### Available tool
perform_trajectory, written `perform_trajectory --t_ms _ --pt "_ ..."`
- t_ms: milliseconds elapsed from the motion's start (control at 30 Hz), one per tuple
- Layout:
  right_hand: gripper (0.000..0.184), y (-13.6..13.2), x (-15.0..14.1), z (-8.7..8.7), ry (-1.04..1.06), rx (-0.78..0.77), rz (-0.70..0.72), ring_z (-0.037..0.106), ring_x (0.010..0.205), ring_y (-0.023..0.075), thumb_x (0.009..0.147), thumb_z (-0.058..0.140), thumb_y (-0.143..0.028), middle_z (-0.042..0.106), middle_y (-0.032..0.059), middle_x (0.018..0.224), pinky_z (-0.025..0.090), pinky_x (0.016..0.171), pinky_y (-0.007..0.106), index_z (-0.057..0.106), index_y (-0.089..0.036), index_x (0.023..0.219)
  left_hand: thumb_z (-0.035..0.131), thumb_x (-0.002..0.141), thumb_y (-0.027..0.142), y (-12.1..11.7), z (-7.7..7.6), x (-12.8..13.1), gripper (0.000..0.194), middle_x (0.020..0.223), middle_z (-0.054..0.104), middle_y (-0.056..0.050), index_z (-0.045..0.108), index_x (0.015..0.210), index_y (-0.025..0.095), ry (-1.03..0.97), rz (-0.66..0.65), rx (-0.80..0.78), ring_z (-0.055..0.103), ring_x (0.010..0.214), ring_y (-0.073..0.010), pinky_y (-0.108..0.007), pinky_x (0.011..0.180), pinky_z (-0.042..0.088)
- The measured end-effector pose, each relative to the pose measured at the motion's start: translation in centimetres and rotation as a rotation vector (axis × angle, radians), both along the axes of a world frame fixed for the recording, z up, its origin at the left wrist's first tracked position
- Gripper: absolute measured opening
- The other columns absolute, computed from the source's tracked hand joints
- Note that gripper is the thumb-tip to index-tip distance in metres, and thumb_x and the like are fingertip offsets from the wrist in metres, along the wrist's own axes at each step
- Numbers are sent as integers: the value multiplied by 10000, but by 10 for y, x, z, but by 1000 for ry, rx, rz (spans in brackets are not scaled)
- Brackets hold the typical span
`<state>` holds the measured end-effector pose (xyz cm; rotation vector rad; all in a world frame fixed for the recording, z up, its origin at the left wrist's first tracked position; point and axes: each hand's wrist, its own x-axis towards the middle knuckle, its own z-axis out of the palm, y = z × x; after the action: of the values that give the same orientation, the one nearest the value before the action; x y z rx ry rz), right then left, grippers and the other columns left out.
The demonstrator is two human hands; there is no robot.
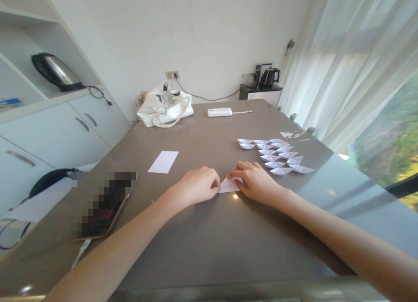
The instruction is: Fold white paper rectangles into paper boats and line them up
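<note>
A small folded piece of white paper (229, 187) lies on the table between my two hands, roughly triangular at its top, with a crease line across it. My left hand (200, 184) is closed, its thumb and fingertips pinching the paper's left corner. My right hand (253, 180) rests over the right part, fingers bent across the upper edge and thumb near the lower edge, holding it; that side is partly hidden. Beyond my right hand stand several folded white paper boats (276, 158) in loose rows. A flat white paper sheet (163, 162) lies to the left.
A blurred-out phone or tablet (106, 208) with a cable lies at the left. Farther back are a white bag (165, 108) and a white power bank (219, 112) with a short cable. White paper scraps (290, 135) lie near the table's right edge, by the curtain.
</note>
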<state>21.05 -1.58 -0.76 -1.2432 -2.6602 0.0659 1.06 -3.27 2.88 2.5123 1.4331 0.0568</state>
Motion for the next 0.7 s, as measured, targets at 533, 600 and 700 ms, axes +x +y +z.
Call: perform_trajectory --t_ms 533,600,700 --pt "181 8 7 -2 151 -31 -262 593 834 221 778 621 -343 655 76 842 394 695 283 639 -165 808 660 774 288 23 -43 5 123 758 603 -13 722 853 216 -361 47 48 550 703 -137 -230 644 388" --pt "170 10 7 -3 220 -106 -294 602 768 193 766 626 -345 666 59 810 393 638 263 631 -175 763 667 766 307 24 -43 4 130 740 596 -6 721 857 231 -350 57 46 541 702 -140 -228 626 373" --pt "201 14 7 -7 354 -255 -339 596 667 161 747 630 -379 673 39 745 386 564 241 622 -179 733 662 769 331 24 -43 3 142 712 590 4 723 866 247 -353 57 36 528 684 -135 -225 607 354"
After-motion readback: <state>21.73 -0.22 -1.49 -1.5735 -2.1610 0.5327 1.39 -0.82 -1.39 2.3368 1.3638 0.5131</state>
